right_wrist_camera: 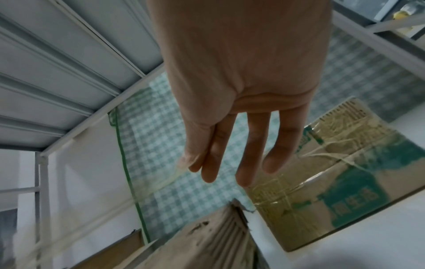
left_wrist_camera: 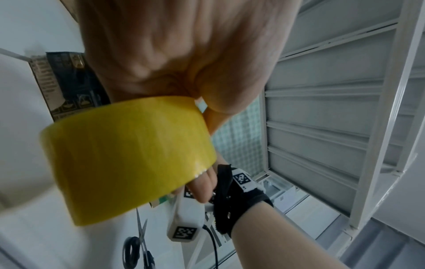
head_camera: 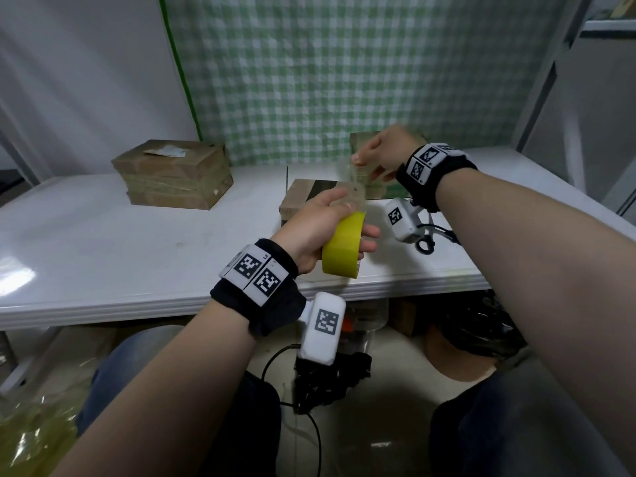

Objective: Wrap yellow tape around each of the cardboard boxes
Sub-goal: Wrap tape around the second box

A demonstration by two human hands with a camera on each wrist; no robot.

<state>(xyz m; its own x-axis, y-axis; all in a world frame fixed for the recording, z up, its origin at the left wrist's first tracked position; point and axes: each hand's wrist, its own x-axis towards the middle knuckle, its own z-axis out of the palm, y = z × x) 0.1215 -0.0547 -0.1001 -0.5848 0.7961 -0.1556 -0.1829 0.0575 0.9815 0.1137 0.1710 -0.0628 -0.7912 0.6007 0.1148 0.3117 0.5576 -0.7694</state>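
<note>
My left hand point(head_camera: 323, 225) grips the yellow tape roll point(head_camera: 344, 247) above the table's front edge; the left wrist view shows the roll point(left_wrist_camera: 128, 160) up close under the curled hand point(left_wrist_camera: 184, 54). A pale translucent tape strip point(head_camera: 356, 182) runs up from the roll to my right hand point(head_camera: 373, 156), which pinches its free end between thumb and forefinger. In the right wrist view the other fingers point(right_wrist_camera: 243, 154) hang straight and the strip point(right_wrist_camera: 158, 185) trails down-left. A small cardboard box point(head_camera: 303, 196) stands just behind the roll.
A taped box point(head_camera: 172, 173) sits at the table's left rear; another point(right_wrist_camera: 333, 191) with teal print lies behind my right hand. Scissors point(left_wrist_camera: 138, 245) rest on the white table point(head_camera: 137, 242) at the right. A checked cloth point(head_camera: 344, 80) hangs behind.
</note>
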